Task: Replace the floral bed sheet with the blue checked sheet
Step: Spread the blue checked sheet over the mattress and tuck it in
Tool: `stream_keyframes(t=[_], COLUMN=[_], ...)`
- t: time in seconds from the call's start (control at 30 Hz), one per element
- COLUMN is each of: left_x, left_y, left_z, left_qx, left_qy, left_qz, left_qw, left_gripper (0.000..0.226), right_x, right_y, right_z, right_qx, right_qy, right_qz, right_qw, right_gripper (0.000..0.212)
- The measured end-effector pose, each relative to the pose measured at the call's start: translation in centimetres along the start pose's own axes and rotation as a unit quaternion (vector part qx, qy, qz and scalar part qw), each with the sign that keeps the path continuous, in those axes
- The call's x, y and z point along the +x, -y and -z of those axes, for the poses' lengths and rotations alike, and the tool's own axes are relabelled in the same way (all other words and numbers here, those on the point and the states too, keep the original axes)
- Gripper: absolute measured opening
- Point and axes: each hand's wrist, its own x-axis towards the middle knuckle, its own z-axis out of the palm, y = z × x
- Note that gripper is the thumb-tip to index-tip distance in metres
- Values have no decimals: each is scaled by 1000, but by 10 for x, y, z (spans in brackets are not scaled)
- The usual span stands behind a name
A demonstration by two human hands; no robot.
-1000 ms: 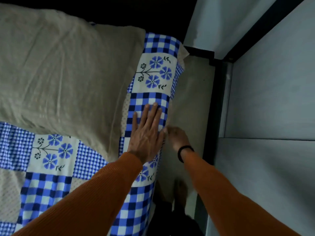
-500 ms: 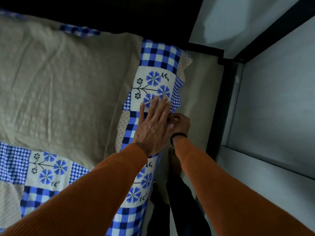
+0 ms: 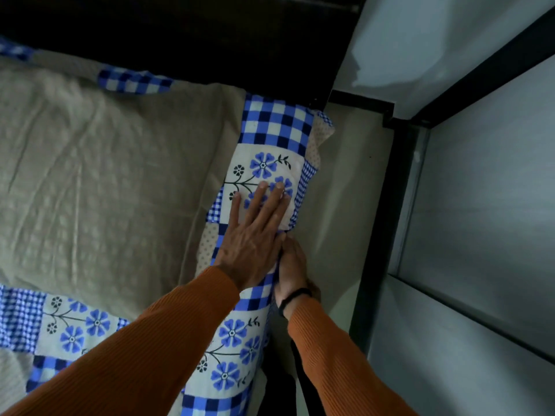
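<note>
Pressing flat on the blue checked sheet [image 3: 274, 121] at the bed's right edge, the left hand [image 3: 255, 235] lies spread, fingers on a flower panel. The right hand [image 3: 292, 265] sits just below the edge, fingers hidden under the sheet; grip unclear. A beige pillow [image 3: 105, 181] lies alongside.

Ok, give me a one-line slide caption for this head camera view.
Left hand flat on the blue checked sheet beside the pillow; right hand at the mattress edge.
</note>
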Motion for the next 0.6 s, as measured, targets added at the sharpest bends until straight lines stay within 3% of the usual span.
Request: stream_keyframes(t=[0.17, 0.3, 0.33, 0.37, 0.43, 0.47, 0.53, 0.57, 0.6], left_x=[38, 55, 58, 62, 78, 90, 119, 138, 158], left_y=[20, 22, 21, 21, 22, 24, 29, 31, 34], left_z=[11, 18, 20, 22, 27, 31, 36, 39, 44], left_qx=[20, 42, 43, 41, 26, 18, 20, 24, 18], left_qy=[18, 35, 34, 32, 33, 33, 31, 31, 31], left_qz=[32, 17, 13, 13, 19, 20, 16, 18, 26], left_qw=[999, 998, 998, 999, 999, 999, 999, 999, 999], left_gripper=[87, 97, 97, 97, 94, 93, 92, 92, 93], right_x=[10, 18, 26, 36, 52, 62, 91, 109, 127], right_y=[23, 68, 87, 111, 167, 192, 233, 245, 252], right_z=[-8, 12, 19, 23, 16, 6, -21, -33, -45], right_qx=[-43, -205, -276, -352, -488, -523, -544, -536, -492], right_qy=[104, 108, 86, 58, 5, -4, 20, 26, 33], right_qz=[-89, -91, -61, -10, 116, 190, 252, 246, 223], right_qw=[990, 969, 955, 934, 865, 831, 800, 807, 841], right_gripper=[60, 30, 30, 48, 83, 88, 79, 69, 59])
